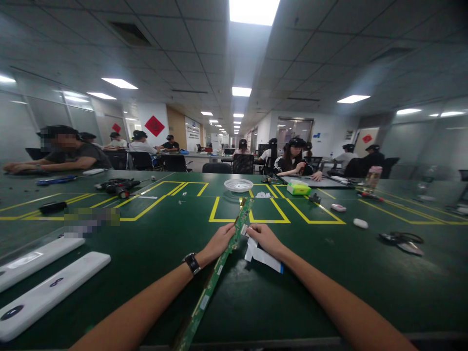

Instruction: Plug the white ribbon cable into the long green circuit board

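Note:
A long, narrow green circuit board strip (215, 273) runs from the table's near edge up toward the yellow-marked squares. My left hand (218, 242), a black watch on its wrist, is closed on the strip's left side near the far end. My right hand (266, 239) is closed against the strip's right edge. White paper or flat-cable pieces (263, 257) with a blue tip lie under that hand. What the right fingers pinch is too small to make out.
The green table (329, 292) carries yellow tape lines, a clear round dish (238, 185), a green-and-white box (299, 188), scissors (402, 240), small white parts (360, 223) and two white flat bars (47, 292) at the left. Other people sit along the far side.

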